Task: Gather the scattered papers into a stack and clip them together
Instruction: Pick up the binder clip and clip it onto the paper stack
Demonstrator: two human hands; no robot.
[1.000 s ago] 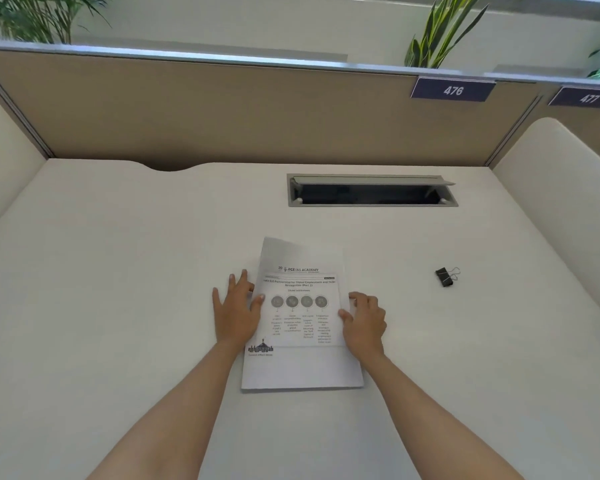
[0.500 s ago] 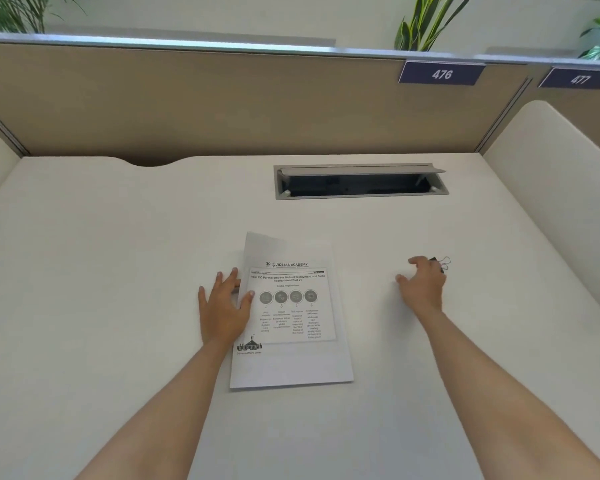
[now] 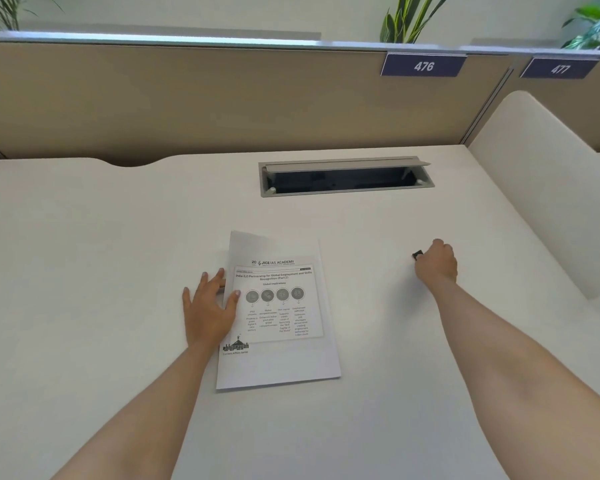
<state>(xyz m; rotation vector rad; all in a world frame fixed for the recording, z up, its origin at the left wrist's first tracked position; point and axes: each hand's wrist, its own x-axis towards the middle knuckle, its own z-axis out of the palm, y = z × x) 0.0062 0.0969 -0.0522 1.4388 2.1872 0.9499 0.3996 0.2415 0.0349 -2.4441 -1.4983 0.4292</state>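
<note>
Blue plate (image 3: 423,66) on partition (image 3: 187,98): "476". Adjacent plate (image 3: 559,68): "477". Top sheet (image 3: 278,358), header: "20 JICE IAS ACADEMY". Title: "India-ILO Partnership for Global Employment and Skills Recognition (Part 2)". Subhead: "Global Implications". Column text too small to read.

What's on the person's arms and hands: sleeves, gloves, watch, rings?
Nothing worn shows. The left hand and right hand are ungloved, no rings or watch visible. The left forearm and right forearm are bare to the frame edge, no sleeve in view.
</note>
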